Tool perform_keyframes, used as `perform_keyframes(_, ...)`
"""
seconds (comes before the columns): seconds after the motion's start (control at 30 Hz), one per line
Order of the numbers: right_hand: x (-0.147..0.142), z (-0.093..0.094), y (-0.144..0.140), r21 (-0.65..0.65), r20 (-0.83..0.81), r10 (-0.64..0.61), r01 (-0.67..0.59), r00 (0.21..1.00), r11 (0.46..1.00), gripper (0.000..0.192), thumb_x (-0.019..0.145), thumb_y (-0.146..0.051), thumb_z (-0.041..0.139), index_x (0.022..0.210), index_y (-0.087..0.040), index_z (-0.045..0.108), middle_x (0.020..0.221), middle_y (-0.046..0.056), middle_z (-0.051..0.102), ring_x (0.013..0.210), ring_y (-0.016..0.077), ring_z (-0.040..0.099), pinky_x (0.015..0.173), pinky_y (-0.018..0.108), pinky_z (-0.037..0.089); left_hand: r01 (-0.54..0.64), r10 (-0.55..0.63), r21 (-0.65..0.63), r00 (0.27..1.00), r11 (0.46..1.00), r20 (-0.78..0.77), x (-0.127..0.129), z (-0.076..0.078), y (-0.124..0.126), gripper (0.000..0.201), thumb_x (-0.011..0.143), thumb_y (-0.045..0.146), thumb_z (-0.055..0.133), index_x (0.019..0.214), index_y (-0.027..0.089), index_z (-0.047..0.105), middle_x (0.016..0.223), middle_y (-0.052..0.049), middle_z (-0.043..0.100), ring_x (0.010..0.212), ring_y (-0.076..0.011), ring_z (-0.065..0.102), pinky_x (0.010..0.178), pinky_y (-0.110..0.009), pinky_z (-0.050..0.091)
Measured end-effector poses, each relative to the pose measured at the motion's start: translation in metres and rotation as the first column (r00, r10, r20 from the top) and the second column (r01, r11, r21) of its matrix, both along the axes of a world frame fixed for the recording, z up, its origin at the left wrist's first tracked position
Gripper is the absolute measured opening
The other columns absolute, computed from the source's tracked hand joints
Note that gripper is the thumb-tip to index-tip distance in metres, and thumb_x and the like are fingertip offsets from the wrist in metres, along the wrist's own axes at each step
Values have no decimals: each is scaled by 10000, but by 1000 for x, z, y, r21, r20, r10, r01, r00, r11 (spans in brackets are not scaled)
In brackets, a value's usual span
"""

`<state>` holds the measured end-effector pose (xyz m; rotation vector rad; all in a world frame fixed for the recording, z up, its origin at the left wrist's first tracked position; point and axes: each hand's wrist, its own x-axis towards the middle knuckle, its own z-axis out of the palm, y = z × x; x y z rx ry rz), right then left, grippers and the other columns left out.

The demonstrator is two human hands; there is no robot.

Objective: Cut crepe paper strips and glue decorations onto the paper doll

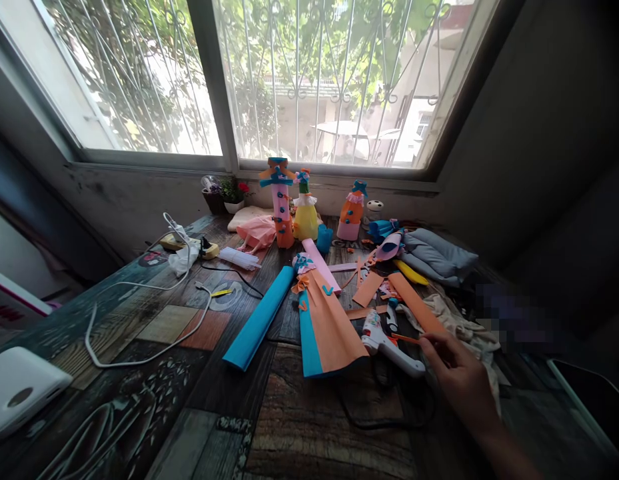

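Note:
My right hand (456,370) is closed, thumb and fingers pinching one end of a thin orange paper strip (406,339). The strip points left, over the white hot glue gun (396,353) that lies just beside the hand. Left of the glue gun lies a dress-shaped piece of orange and blue crepe paper (334,327), with small blue and orange bows and a pink ruffle at its top. A blue crepe paper roll (259,320) rests along its left side. My left hand is out of view.
Paper-dressed bottles, one orange and pink (284,207), one yellow (305,220), stand by the window. Orange paper scraps (368,289), a yellow-handled tool (410,273), a crumpled cloth (462,320) and a grey pouch (434,253) lie right. A white cable (139,363) and power strip (209,249) are left.

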<state>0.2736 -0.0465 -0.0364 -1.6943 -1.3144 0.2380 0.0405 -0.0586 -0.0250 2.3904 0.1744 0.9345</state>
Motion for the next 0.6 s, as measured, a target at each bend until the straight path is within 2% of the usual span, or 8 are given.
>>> perform_keyframes(0.1,0,0,0,13,-1,4,-4,1000,1000,218,789,-407,565,809,-200,627,765,41,640,684,219,594,639,331,459,-66,68,-57,997,996,36,11,6,42,155,887,332,505,999,275,595,1056,-50,590,872,-163,584,696,-288,535)
perform_keyframes(0.17,1,0,1,15,-5,6,-6,1000,1000,216,790,-406,564,809,-200,627,767,42,640,688,220,597,638,330,459,-92,97,-89,994,992,51,20,10,73,202,920,319,443,1016,222,591,1051,-63,588,866,-155,586,714,-296,530)
perform_keyframes(0.2,1,0,0,14,-8,4,-4,1000,1000,218,789,-408,565,809,-200,628,765,41,641,689,220,597,636,329,460,-103,109,-105,992,989,56,24,12,88,189,915,325,450,1012,246,592,1056,-60,587,870,-156,585,713,-292,531)
perform_keyframes(0.23,1,-1,0,12,-9,3,-3,1000,1000,222,787,-412,567,810,-200,629,760,40,640,685,220,597,631,327,459,-108,116,-118,991,987,60,28,14,101,211,923,318,435,1031,221,588,1064,-62,582,885,-158,584,728,-299,526)
perform_keyframes(0.27,1,-1,0,9,-10,1,-1,1000,1000,228,784,-417,570,811,-199,630,754,38,639,678,218,596,626,325,459,-113,122,-131,990,985,63,32,16,112,193,901,321,486,1045,233,578,1069,-62,578,887,-165,583,719,-307,530)
perform_keyframes(0.33,1,-1,0,3,-14,2,-2,1000,1000,236,780,-425,576,815,-198,632,746,35,635,666,213,592,616,321,457,-112,123,-153,990,982,66,37,18,128,204,911,311,470,1046,202,579,1065,-59,580,895,-167,586,744,-314,521)
perform_keyframes(0.47,3,-1,0,-21,-8,14,-14,1000,1000,232,796,-420,559,817,-199,630,753,31,627,674,205,590,628,312,456,-87,98,-183,994,979,55,41,16,135,211,902,350,474,1026,222,587,1066,-68,588,902,-179,582,757,-333,524)
perform_keyframes(0.6,3,-3,0,-23,10,22,-22,1000,999,236,813,-415,537,820,-196,624,756,36,630,695,208,594,644,309,455,-27,33,-194,999,981,28,35,8,106,260,899,326,491,1106,179,547,1133,-93,554,943,-192,568,794,-382,510)
